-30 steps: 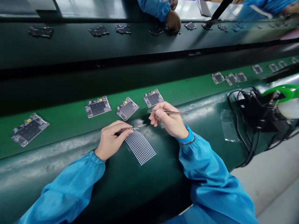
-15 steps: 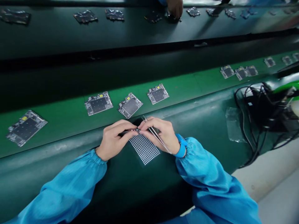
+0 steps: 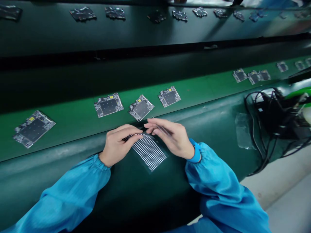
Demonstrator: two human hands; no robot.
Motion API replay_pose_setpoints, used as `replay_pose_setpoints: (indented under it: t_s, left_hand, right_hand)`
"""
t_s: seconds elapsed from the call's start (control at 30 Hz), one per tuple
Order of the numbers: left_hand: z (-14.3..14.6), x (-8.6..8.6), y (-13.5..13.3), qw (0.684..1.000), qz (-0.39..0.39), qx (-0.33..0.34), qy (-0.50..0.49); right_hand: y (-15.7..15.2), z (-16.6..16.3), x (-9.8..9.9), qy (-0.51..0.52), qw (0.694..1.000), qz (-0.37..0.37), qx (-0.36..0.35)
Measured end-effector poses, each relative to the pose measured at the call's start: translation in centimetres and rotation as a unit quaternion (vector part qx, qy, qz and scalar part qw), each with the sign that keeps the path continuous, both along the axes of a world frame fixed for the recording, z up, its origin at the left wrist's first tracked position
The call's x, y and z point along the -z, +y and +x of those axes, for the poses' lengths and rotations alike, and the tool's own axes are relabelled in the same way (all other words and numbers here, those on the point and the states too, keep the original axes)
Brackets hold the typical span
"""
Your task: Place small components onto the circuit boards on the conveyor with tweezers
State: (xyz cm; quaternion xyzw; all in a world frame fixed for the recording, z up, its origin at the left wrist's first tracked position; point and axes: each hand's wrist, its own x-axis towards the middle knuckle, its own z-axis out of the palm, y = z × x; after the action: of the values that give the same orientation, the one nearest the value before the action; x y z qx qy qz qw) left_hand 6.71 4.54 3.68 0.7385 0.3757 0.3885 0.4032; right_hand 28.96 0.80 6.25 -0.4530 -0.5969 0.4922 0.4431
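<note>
My left hand (image 3: pixel 119 142) is closed, thumb against fingers, on the upper end of a clear sheet of small round white stickers (image 3: pixel 149 152). The sheet bends up at the fingers and slopes down over the green work surface. A thin dark edge shows at the pinch; I cannot make out what it belongs to. Close by on the right, my right hand (image 3: pixel 171 137) has its fingers bent, with metal tweezers (image 3: pixel 166 130) lying along it, smeared by motion. Its fingertips are near the sheet's upper edge; whether they touch it I cannot tell.
Beyond my hands, a green belt (image 3: pixel 199 89) carries several circuit boards (image 3: pixel 109 105). A farther belt (image 3: pixel 60 35) carries dark wrapped pieces (image 3: pixel 83 14). To my right lie a clear plastic bag (image 3: pixel 244 131), a black device (image 3: pixel 272 113) and looped cables (image 3: pixel 254 129).
My right hand has moved slightly right and away from the left fingers. Boards on the near belt have shifted right; pieces on the far belt shifted left. Another person's hand has left the far belt.
</note>
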Motion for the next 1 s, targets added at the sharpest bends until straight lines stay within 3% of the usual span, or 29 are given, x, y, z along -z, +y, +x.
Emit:
replay_pose_setpoints:
  t_s: [0.07, 0.23, 0.43, 0.57, 0.7, 1.0]
  left_hand:
    - [0.0, 0.1, 0.0, 1.0, 0.003, -0.001, 0.007]
    - [-0.1, 0.1, -0.1, 1.0, 0.005, 0.001, 0.012]
    - [0.0, 0.0, -0.1, 1.0, 0.01, -0.001, 0.013]
    - [0.0, -0.1, -0.1, 1.0, 0.011, -0.003, 0.01]
    - [0.0, -0.1, -0.1, 1.0, 0.011, -0.002, 0.017]
    - [0.0, -0.2, -0.1, 1.0, 0.015, 0.001, 0.02]
  right_hand:
    - [0.5, 0.7, -0.4, 0.041, 0.999, -0.03, 0.002]
    - [1.2, 1.1, -1.0, 0.008, 0.996, -0.021, 0.088]
    - [0.7, -0.2, -1.0, 0.138, 0.974, -0.14, 0.111]
    - [0.6, -0.3, -1.1, 0.105, 0.982, -0.125, 0.091]
    - [0.6, -0.5, -1.1, 0.051, 0.99, -0.07, 0.115]
    - [0.7, -0.4, -0.8, 0.016, 0.994, -0.05, 0.094]
